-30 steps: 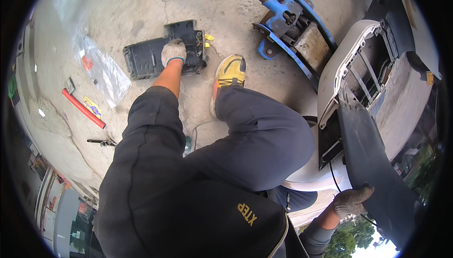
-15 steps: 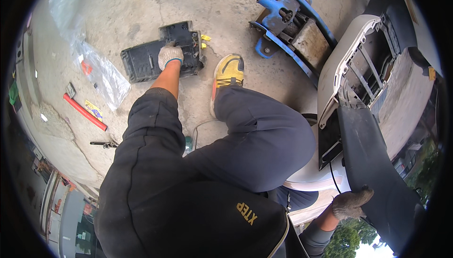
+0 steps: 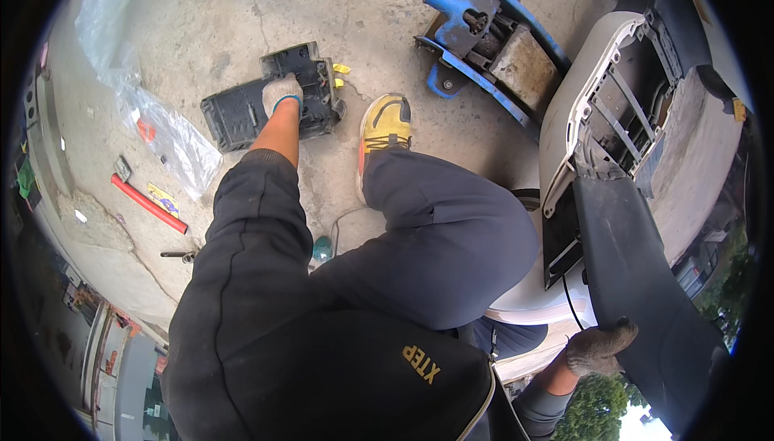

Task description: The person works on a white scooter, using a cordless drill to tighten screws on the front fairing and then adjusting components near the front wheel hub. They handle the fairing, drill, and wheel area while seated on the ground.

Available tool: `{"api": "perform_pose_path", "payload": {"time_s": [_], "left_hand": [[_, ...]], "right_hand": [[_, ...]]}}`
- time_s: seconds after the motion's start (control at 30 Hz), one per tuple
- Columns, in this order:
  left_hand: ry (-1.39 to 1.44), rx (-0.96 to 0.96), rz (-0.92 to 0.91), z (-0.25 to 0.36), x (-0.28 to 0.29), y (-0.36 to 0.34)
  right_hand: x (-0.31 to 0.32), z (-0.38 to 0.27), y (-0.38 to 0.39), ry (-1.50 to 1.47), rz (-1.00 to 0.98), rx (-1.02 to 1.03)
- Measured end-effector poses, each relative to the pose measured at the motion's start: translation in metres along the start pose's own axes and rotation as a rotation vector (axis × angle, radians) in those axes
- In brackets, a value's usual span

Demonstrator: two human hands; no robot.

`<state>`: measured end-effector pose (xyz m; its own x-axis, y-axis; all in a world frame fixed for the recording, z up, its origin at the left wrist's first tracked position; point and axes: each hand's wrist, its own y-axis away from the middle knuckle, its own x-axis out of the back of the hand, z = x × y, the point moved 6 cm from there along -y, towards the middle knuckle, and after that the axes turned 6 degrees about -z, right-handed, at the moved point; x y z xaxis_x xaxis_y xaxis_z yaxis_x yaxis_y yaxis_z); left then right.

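Cracked concrete floor stretches out around my left fingers. Right beneath them lies a black plastic tray. To their left spreads a crumpled clear plastic sheet; closer to me on that side lie a red rod and, just beside it, a yellow-and-blue card. Right of them stands my yellow shoe, and farther right a blue jack.

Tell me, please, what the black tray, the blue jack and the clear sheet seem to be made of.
Tray: probably moulded plastic, dull black, judging by its ribs and recesses. Jack: likely metal, painted blue, with dark, worn-looking patches. Sheet: apparently thin plastic film, glossy, wrinkled and see-through.
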<state>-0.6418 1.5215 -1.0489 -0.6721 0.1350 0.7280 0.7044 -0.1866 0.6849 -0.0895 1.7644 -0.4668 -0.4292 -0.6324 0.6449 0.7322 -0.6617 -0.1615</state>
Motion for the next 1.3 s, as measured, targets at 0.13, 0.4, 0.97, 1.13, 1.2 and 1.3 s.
{"api": "perform_pose_path", "payload": {"time_s": [0.13, 0.4, 0.97, 1.13, 1.2, 1.3], "left_hand": [[0.992, 0.553, -0.111, -0.001, -0.010, 0.032], [0.500, 0.567, -0.046, 0.019, 0.021, 0.036], [0.749, 0.345, -0.170, 0.019, -0.007, 0.016], [1.258, 0.255, -0.114, -0.016, -0.005, 0.035], [1.219, 0.212, -0.100, -0.022, 0.001, 0.046], [1.071, 0.160, -0.025, -0.020, 0.009, 0.052]], "right_hand": [[0.002, -0.003, -0.002, 0.066, 0.023, 0.040], [0.002, -0.006, -0.001, 0.126, -0.002, 0.029], [-0.003, -0.003, 0.006, 0.062, -0.012, -0.012], [-0.005, -0.003, 0.007, 0.035, -0.022, -0.059], [-0.006, -0.005, 0.007, 0.095, -0.024, -0.038], [-0.006, -0.002, 0.006, 0.041, 0.022, -0.034]]}}
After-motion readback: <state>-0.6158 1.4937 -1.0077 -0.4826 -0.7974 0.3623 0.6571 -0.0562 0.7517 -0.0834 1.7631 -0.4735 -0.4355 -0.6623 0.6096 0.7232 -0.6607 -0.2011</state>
